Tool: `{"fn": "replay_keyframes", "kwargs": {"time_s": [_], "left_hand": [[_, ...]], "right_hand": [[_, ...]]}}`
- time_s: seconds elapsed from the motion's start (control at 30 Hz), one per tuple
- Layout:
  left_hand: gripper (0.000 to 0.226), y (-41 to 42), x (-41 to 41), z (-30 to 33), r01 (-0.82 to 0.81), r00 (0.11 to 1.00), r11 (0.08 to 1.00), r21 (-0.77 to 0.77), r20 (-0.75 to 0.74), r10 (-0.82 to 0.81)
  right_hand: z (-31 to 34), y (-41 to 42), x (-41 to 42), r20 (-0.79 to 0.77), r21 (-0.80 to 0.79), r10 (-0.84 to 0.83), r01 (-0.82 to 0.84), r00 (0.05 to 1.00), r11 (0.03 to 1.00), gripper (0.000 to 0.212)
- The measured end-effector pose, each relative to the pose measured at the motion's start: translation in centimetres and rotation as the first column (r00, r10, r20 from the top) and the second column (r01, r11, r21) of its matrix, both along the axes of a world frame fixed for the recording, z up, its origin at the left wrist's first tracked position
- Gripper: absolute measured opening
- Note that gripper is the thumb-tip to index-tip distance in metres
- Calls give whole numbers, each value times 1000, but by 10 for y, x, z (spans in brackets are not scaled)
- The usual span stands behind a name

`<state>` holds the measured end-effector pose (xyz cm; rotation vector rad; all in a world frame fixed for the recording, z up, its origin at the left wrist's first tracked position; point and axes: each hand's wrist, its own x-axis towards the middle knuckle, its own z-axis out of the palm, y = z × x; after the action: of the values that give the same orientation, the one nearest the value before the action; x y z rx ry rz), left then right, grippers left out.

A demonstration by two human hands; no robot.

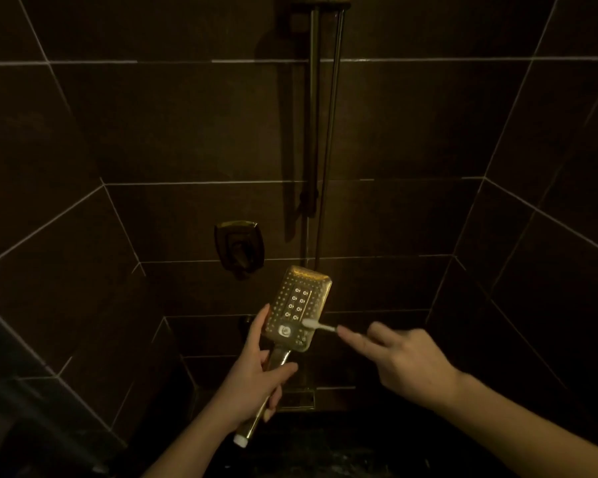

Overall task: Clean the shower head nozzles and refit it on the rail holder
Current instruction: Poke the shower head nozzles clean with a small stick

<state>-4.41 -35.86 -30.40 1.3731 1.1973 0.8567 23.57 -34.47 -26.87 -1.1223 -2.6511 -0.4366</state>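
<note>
Rectangular gold metal shower head [296, 307] was off the wall, nozzle face toward camera, handle gripped in left hand [252, 377] fingers. Right hand [399, 360] fingers pinched a small white toothbrush [316, 325], bristles on the nozzle face. Gold vertical rail [313, 132] stood behind, on dark tiles.

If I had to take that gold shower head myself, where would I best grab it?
Probably by the slim handle below the shower head, wrapping it from the left and behind, as the left hand does. That leaves the flat nozzle face turned up and free for the brush that the right hand works.
</note>
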Motion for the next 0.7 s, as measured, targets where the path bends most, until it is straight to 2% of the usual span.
{"fn": "replay_keyframes", "kwargs": {"time_s": [0.07, 0.13, 0.23, 0.4, 0.6, 0.7], "left_hand": [[108, 0, 1, -1, 12, 1000, 1000, -1, -17, -12], [108, -1, 2, -1, 26, 999, 1000, 1, -39, -26], [109, 1, 1, -1, 38, 997, 999, 2, -66, -37], [107, 5, -1, -9, 32, 994, 999, 10, -102, -31], [109, 5, 0, -14, 20, 986, 999, 47, -164, -12], [108, 5, 1, -16, 17, 981, 998, 63, -195, -4]], "right_hand": [[-2, 3, 0, 9, 30, 24, -24, 1000, 999, 69], [7, 19, 6, -60, 79, -53, 58, 997, 995, 71], [15, 32, 11, -130, 57, -154, 163, 979, 985, 83], [-20, 9, -7, -74, -44, -45, 42, 996, 998, 83], [-5, 42, -12, -208, -56, -285, 280, 936, 958, 80], [-12, 36, -24, -154, -64, -182, 174, 971, 983, 81]]}}
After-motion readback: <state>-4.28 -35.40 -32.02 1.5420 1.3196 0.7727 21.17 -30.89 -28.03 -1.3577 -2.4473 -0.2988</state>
